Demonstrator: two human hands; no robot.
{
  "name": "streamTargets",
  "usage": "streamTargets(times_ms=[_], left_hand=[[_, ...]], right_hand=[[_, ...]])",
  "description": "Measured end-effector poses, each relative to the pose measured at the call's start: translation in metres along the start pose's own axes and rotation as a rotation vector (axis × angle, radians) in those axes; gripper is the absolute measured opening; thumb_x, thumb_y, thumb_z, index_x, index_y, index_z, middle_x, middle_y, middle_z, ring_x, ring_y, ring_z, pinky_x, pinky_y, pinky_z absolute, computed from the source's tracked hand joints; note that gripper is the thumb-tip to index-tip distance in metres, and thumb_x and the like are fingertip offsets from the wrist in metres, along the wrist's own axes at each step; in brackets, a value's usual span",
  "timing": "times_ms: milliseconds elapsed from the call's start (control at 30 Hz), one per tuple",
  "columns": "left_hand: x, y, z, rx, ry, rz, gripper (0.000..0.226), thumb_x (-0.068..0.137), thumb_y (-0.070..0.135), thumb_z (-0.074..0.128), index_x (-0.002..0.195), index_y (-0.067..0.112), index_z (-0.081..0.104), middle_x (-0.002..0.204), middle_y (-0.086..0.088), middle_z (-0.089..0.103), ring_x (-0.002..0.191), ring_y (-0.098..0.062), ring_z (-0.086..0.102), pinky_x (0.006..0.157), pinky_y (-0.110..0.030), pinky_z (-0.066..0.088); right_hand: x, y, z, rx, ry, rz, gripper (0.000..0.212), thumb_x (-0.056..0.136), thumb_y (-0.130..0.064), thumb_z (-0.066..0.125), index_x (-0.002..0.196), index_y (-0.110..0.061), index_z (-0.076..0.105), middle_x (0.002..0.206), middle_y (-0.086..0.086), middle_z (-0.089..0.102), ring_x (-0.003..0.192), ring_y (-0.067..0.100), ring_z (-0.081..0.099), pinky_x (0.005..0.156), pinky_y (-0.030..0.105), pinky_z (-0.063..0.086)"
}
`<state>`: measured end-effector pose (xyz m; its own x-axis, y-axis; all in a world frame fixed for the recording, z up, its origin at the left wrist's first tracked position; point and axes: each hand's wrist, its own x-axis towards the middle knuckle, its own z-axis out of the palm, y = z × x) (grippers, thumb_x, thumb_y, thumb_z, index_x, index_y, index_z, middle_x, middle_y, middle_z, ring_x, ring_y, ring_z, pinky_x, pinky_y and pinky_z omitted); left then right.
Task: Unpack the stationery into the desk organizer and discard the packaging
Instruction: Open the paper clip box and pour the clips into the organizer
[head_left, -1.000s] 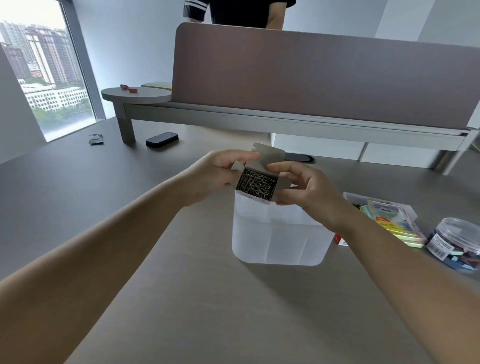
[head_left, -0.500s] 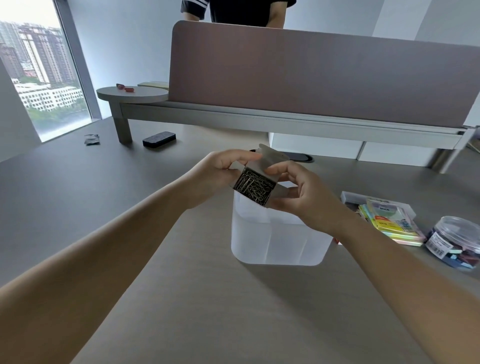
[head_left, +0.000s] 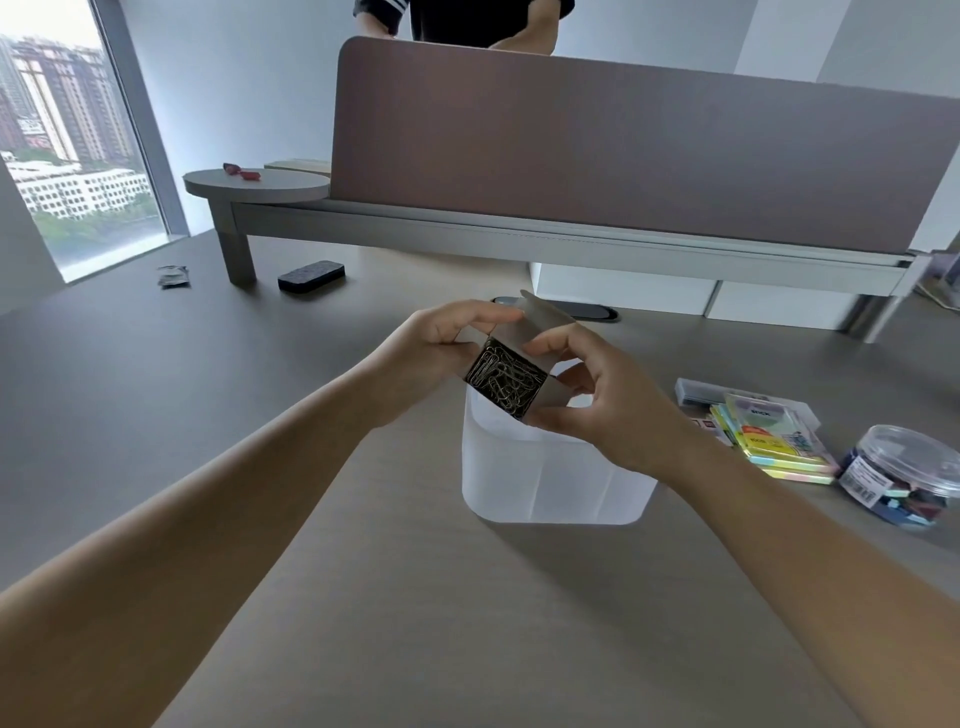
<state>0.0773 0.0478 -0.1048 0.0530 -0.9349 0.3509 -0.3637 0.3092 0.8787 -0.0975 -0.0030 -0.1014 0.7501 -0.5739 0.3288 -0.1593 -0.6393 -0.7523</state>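
Both forearms reach forward over a grey worktop (head_left: 156, 395), the left hand (head_left: 441, 338) and right hand (head_left: 608, 400) meeting at a small cardboard box (head_left: 545, 358) tilted with its open end toward the camera. A brown divider panel (head_left: 623, 145) and a city-view window (head_left: 67, 156) lie beyond the grip. Both hands close around the box, its flap raised, with paper clips (head_left: 504, 382) showing inside. The translucent desk organizer (head_left: 550, 478) stands directly below the grip; sticky notes (head_left: 774, 441) and a clear tub (head_left: 904, 473) lie to its right.
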Motion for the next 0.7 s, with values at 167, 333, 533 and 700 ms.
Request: streamTargets(times_ms=[167,333,533,700], left_hand=[[-0.0015,0.0014,0.0034,0.014,0.015,0.027,0.059,0.083,-0.018,0.033,0.096,0.035,0.054,0.092,0.011,0.057,0.071,0.010,0.056,0.070,-0.005,0.042],[-0.0030,0.0010,0.0030,0.023,0.031,0.033,0.057,0.083,-0.018,0.032,0.103,0.032,0.052,0.095,0.013,0.056,0.072,0.013,0.057,0.069,-0.003,0.041],[-0.0015,0.0004,0.0036,0.008,0.029,0.037,0.056,0.083,-0.018,0.032,0.106,0.029,0.051,0.097,0.014,0.056,0.076,0.012,0.057,0.070,-0.004,0.042],[-0.0006,-0.0014,0.0035,0.015,0.040,0.054,0.059,0.083,-0.018,0.032,0.099,0.034,0.053,0.101,0.012,0.056,0.088,0.000,0.056,0.075,-0.006,0.044]], right_hand=[[-0.0018,0.0017,0.0010,-0.044,0.030,-0.004,0.042,0.072,-0.015,0.072,0.091,-0.040,0.044,0.095,-0.010,0.053,0.082,0.013,0.058,0.065,0.004,0.039],[-0.0018,0.0007,0.0017,-0.040,0.034,-0.013,0.041,0.073,-0.014,0.071,0.090,-0.040,0.044,0.089,-0.019,0.052,0.081,0.011,0.058,0.064,0.002,0.039],[-0.0016,0.0041,0.0012,-0.021,0.047,-0.005,0.039,0.074,-0.014,0.070,0.101,-0.031,0.048,0.097,-0.011,0.054,0.086,0.015,0.059,0.067,0.004,0.041],[-0.0019,0.0041,0.0024,0.015,0.056,-0.009,0.042,0.074,-0.008,0.069,0.095,-0.035,0.047,0.090,-0.015,0.054,0.082,0.015,0.057,0.066,0.006,0.043]])
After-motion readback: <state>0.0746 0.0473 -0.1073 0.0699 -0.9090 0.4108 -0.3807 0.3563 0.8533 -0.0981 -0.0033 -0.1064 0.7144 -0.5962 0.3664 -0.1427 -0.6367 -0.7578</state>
